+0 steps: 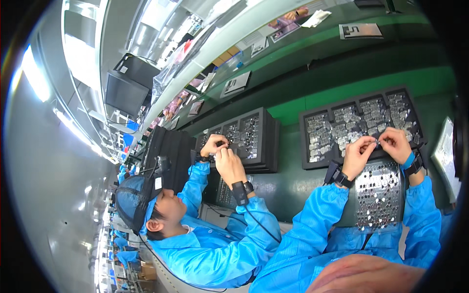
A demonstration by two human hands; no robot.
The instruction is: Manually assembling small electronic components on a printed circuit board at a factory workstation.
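Observation:
My left hand [359, 156] and my right hand [396, 146] meet over the near edge of a black foam tray [309, 164], fingertips pinched close together. Whatever small part they hold between them is too small to name. Several compartments of the tray hold many small silvery parts in clear wrapping [345, 134]. Below my hands, at the table's near edge, lies a clear plastic sheet-like tray [360, 222] with rows of small dark and silvery round parts. Each of my wrists wears a black band, and the right one also a blue band.
At my left a co-worker [195, 249] in blue bends over another stacked black foam tray [266, 141], both hands at its near edge. More dark trays [163, 146] are piled beyond. A green ledge [351, 90] runs behind; a white-edged panel [445, 156] stands at the right.

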